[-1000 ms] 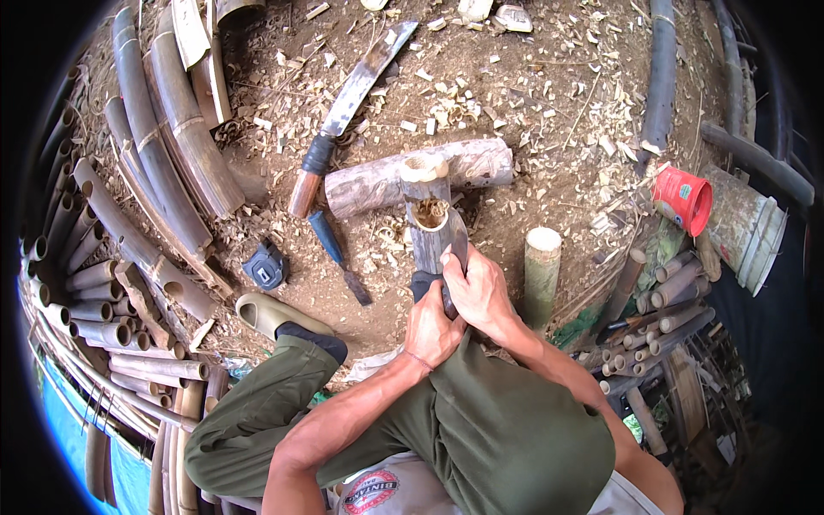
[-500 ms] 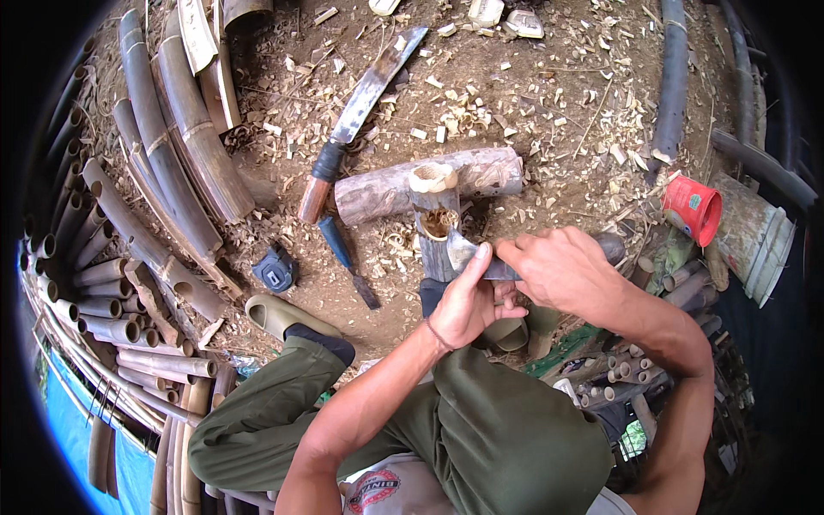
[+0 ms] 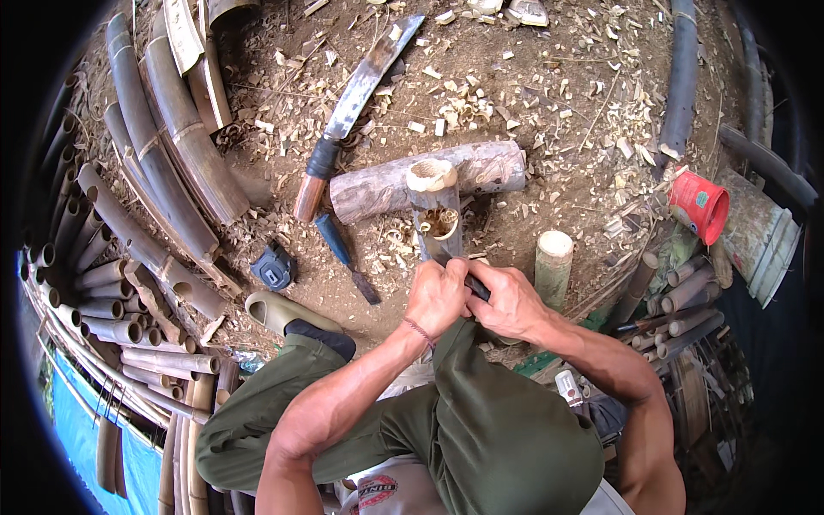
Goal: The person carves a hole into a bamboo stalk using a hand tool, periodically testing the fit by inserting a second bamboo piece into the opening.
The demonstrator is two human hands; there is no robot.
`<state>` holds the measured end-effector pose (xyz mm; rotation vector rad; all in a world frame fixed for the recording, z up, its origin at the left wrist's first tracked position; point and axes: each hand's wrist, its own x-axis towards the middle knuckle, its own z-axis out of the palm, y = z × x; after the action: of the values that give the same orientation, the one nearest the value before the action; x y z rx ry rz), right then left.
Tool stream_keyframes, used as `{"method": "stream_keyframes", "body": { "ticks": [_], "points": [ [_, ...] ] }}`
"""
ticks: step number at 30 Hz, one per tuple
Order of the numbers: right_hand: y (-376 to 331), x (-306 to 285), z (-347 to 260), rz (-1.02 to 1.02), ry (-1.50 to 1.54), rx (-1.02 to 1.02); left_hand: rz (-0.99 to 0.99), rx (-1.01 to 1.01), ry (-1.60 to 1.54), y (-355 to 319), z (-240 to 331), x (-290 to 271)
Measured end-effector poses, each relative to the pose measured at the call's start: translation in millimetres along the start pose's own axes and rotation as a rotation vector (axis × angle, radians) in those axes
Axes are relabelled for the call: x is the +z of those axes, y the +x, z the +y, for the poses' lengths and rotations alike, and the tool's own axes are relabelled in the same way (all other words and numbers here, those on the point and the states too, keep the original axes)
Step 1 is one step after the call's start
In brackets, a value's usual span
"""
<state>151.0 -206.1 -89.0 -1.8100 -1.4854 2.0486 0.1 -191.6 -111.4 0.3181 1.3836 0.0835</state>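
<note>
A bamboo tube with a pale cut top and a notch in its side leans against a short log. Curled shavings lie in the notch. Just below it, my left hand is closed in a fist around a bladed tool. My right hand is pressed up against it, fingers curled round the same tool, whose black handle shows between the hands. Most of the blade is hidden; a dark part shows above the left knuckles, at the tube.
A machete, a blue-handled narrow blade and a tape measure lie on the chip-strewn ground. A cut bamboo piece stands at the right. A red container is beside a dirty bucket. Bamboo poles fill the left.
Both hands have come together lower down. The left hand has gone from an extended thumb at the blade to a fist. The standing bamboo piece at the right has come into view.
</note>
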Motion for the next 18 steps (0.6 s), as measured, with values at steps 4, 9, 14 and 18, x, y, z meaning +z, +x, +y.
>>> {"method": "stream_keyframes", "body": {
  "ticks": [4,9,14,18],
  "points": [
    [0.9,35.0,-5.6,0.2,0.17,-0.014,0.021,0.176,0.395,5.9,5.1,-18.3],
    [10.7,65.2,-4.1,0.334,0.218,-0.018,0.045,0.282,0.669,17.2,12.4,-33.9],
    [15.7,65.0,-7.1,0.331,0.093,0.05,-0.016,0.185,0.584,19.0,26.6,-36.1],
    [-4.2,41.2,-8.3,0.291,0.061,-0.056,0.024,0.13,0.447,3.9,26.8,-17.9]
  ]
}}
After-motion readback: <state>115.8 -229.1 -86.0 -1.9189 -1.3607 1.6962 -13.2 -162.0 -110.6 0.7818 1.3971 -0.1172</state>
